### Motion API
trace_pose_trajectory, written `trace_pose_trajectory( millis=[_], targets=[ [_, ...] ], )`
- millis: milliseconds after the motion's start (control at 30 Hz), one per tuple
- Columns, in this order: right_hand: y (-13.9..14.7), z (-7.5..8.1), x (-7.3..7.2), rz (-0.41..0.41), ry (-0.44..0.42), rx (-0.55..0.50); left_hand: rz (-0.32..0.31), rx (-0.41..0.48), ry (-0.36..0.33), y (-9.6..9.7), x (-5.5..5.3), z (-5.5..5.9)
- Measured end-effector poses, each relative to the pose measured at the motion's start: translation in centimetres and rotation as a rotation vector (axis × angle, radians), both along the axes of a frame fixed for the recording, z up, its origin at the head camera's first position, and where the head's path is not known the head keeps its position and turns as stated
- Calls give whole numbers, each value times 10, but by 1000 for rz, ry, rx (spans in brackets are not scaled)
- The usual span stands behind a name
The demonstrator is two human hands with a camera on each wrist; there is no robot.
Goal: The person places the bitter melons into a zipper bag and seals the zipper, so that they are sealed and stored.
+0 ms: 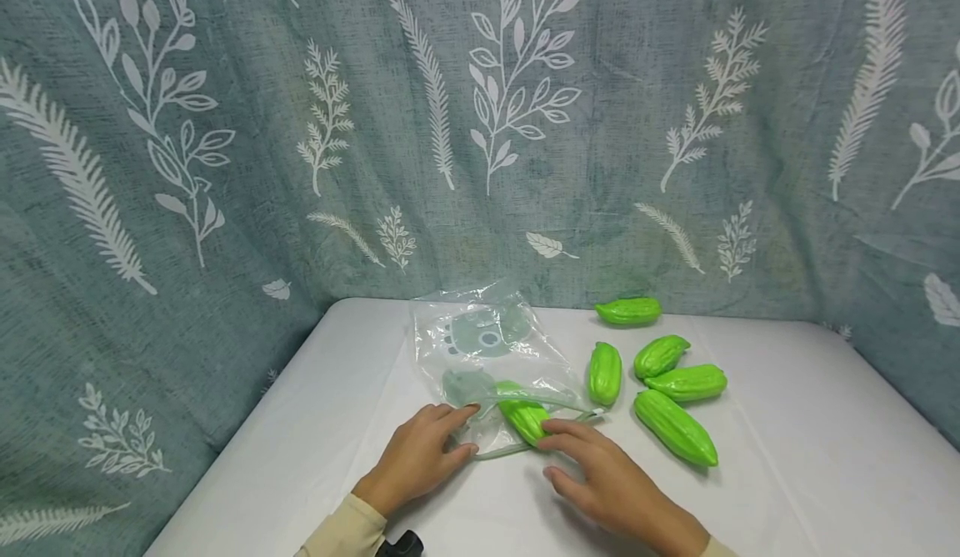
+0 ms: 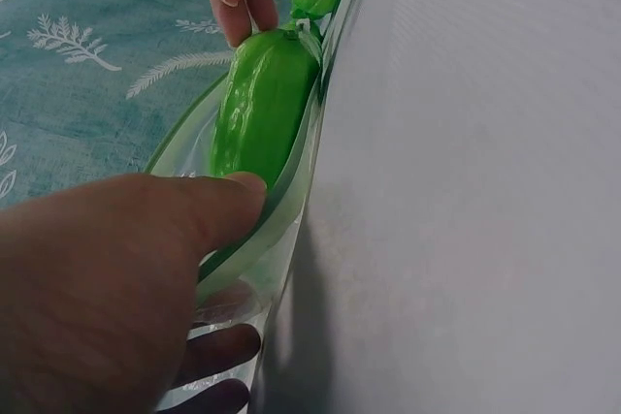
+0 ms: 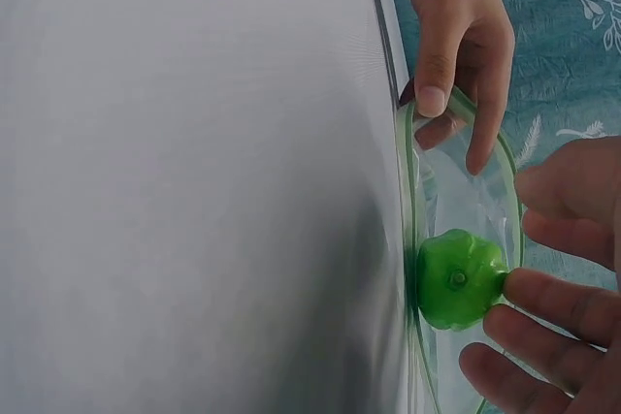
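A clear zip bag [image 1: 431, 344] with a green animal print lies flat on the table, its mouth spread toward me. One bright green, ridged bitter gourd [image 1: 522, 417] lies across that mouth, partly inside the bag. My left hand [image 1: 420, 455] holds the bag's mouth at its left side; in the left wrist view the thumb [image 2: 233, 208] lies over the green-edged lip, with other fingers behind the clear film. My right hand [image 1: 607, 478] has its fingers extended, and its fingertips [image 3: 524, 283] touch the near end of the gourd.
Several more bitter gourds lie to the right: one at the back [image 1: 628, 311], an upright-lying gourd [image 1: 604, 373] beside the bag, and a cluster with a long front gourd [image 1: 677, 428]. A black object [image 1: 401, 544] shows at the bottom edge. Patterned curtain [image 1: 450, 123] surrounds the white table [image 1: 780, 407].
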State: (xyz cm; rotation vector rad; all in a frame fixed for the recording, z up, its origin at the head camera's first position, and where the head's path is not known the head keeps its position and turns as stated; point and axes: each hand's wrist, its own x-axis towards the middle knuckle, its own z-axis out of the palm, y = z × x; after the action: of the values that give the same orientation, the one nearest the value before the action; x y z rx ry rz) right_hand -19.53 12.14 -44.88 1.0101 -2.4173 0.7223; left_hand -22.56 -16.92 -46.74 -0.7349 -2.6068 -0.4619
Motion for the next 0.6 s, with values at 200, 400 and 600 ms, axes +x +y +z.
trace_pose_trajectory(
  millis=[200, 400, 600],
  targets=[
    [-3, 1, 1, -4, -11, 6, -1, 3, -8, 0, 0, -1],
    [-3, 2, 0, 19, -17, -12, -6, 5, -17, 1, -1, -1],
    [-5, 2, 0, 37, -53, 11, -1, 0, -19, 1, -1, 0]
  ],
)
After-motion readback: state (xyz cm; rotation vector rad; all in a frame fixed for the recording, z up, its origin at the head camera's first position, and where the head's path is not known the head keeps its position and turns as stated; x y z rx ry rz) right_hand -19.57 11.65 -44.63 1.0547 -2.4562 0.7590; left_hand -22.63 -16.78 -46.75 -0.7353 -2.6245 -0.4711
